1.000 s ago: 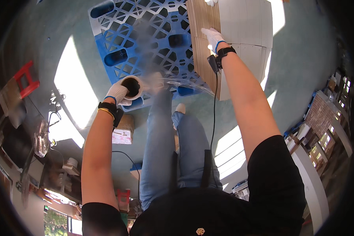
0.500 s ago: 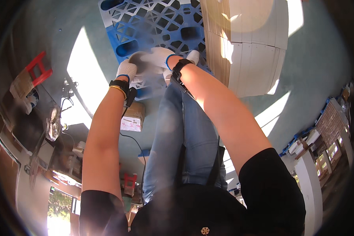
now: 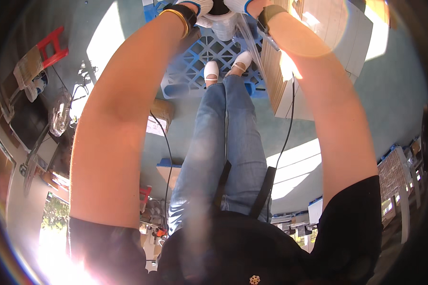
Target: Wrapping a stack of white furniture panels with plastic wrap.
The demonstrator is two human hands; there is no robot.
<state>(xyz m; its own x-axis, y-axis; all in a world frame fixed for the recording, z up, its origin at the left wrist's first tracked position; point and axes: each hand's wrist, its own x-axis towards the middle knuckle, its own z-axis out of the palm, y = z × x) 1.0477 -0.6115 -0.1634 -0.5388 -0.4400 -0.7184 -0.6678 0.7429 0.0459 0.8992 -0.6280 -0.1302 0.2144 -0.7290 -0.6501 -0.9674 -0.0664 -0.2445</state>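
Note:
Both my arms reach forward, and my gloved hands meet at the top edge of the view. My left hand [image 3: 195,6] and my right hand [image 3: 238,4] close together on a whitish roll of clear film [image 3: 222,24] with a dark core. A loose strip of film [image 3: 252,45] hangs down from it beside my right wrist. Both hands are partly cut off by the frame edge. Under them lies a blue plastic pallet [image 3: 185,71], and my white shoes [image 3: 212,71] stand at its near edge.
A tall stack of pale flat cardboard [image 3: 318,33] stands on the pallet's right side. A black cable [image 3: 290,109] runs from my right wrist. A small cardboard box [image 3: 162,109], a red stool [image 3: 52,45] and a fan [image 3: 59,114] are on the left. Shelving [image 3: 394,175] is at the right.
My right hand left the stack and joined my left hand on the roll. Both hands then moved up to the top edge, and my view tilted down toward my legs.

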